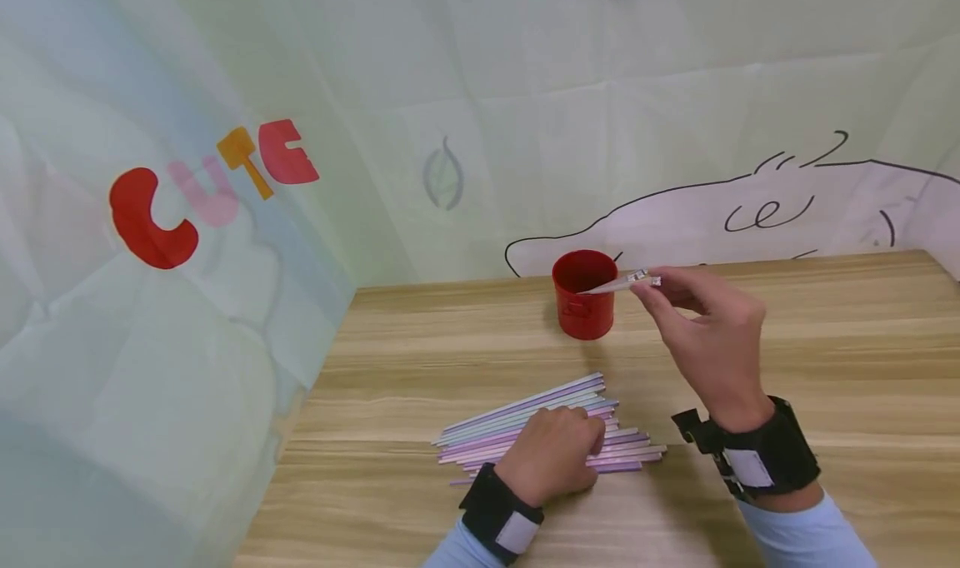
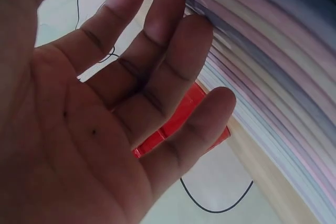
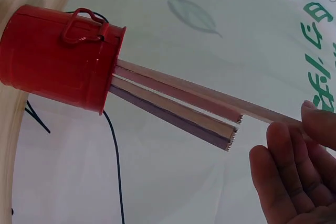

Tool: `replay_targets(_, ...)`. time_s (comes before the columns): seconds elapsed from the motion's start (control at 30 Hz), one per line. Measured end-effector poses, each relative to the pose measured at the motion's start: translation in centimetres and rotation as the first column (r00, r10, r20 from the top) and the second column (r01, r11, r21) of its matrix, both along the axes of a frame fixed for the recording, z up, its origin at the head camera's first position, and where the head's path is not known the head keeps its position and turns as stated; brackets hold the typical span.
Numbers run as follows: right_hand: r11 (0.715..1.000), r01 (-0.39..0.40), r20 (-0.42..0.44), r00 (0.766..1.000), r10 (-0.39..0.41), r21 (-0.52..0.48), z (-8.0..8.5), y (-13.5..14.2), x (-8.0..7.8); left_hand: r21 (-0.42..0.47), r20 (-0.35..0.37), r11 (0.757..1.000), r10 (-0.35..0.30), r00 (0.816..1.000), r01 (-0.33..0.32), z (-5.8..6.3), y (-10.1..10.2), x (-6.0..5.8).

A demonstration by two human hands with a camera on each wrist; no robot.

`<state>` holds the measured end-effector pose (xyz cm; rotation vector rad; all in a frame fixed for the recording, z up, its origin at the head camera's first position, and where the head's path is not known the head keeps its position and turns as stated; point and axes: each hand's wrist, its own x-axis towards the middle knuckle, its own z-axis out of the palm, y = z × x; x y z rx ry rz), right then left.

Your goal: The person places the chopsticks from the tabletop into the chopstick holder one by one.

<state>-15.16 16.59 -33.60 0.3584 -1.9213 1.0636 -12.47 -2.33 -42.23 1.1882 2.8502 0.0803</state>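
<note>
Between thumb and fingertips, my right hand (image 1: 712, 326) pinches the end of a slim pale wrapped straw (image 3: 210, 94). The straw's other end goes into the mouth of the red bucket (image 1: 587, 318). Beside it, more wrapped straws (image 3: 184, 124) with flat, serrated ends stick out of the bucket, leaning toward my right hand. My left hand (image 1: 551, 451) rests at the near side of a pile of pastel straws (image 1: 502, 422). In the left wrist view its fingers (image 2: 184, 61) are loosely bent, fingertips against the straws; whether the thumb grips any is hidden.
The wooden table (image 1: 375, 360) meets a fabric backdrop (image 1: 420, 68) with line drawings behind the bucket. Another printed fabric side (image 1: 150, 368) stands at the left. Black bands (image 1: 772, 460) are strapped round both wrists.
</note>
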Motion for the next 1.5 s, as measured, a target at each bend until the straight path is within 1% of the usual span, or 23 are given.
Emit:
replay_targets(0.13,0.999,0.003,0.055,0.998,-0.006,0.038,-0.7,0.3,-0.5,-0.011,0.027,1.000,0.008,1.000,-0.007,0.1,0.1,0.0)
replay_targets(0.23,0.998,0.006,0.061,0.998,-0.009,0.058,-0.9,0.5,-0.6,-0.017,0.061,1.000,0.021,0.998,-0.020,0.1,0.2,0.1)
replay_targets(0.3,0.998,0.007,0.060,0.998,-0.010,0.062,-1.0,0.6,-0.6,-0.018,0.066,1.000,0.025,0.997,-0.024,0.1,0.2,0.1)
replay_targets(0.47,0.998,-0.011,0.037,0.999,0.009,0.054,-0.8,0.5,-0.6,-0.010,0.036,1.000,0.012,0.999,-0.011,0.1,0.2,0.2)
replay_targets(0.63,0.998,-0.026,0.011,1.000,0.026,0.061,-0.5,0.3,-0.5,0.006,0.027,1.000,0.001,1.000,-0.002,0.2,0.3,0.1)
replay_targets(0.77,0.996,-0.036,-0.003,0.999,0.036,0.078,-0.2,0.2,-0.3,0.046,0.010,0.999,-0.023,1.000,0.022,0.3,0.2,0.1)
replay_targets(0.97,0.994,-0.047,-0.002,0.999,0.048,0.098,0.1,0.3,-0.2,0.095,0.027,0.995,-0.045,0.999,0.042,0.7,0.1,0.0)
replay_targets(1.07,0.993,-0.054,0.004,0.999,0.054,0.105,0.1,0.3,-0.2,0.116,0.005,0.992,-0.054,0.999,0.053,0.9,0.0,-0.3)
replay_targets(1.17,0.992,-0.060,0.011,0.998,0.059,0.114,0.2,0.4,-0.1,0.158,-0.002,0.986,-0.054,0.999,0.053,1.2,-0.1,-0.5)
replay_targets(1.27,0.990,-0.067,0.012,0.998,0.066,0.121,0.2,0.4,-0.1,0.212,0.020,0.976,-0.047,0.999,0.042,1.6,-0.3,-0.7)
replay_targets(1.4,0.989,-0.082,0.014,0.997,0.080,0.122,0.2,0.4,0.0,0.298,0.075,0.954,-0.057,0.996,0.032,2.2,-0.5,-0.9)
replay_targets(1.5,0.988,-0.093,0.022,0.996,0.091,0.121,0.2,0.4,0.0,0.370,0.072,0.928,-0.070,0.995,0.039,2.6,-0.6,-1.0)
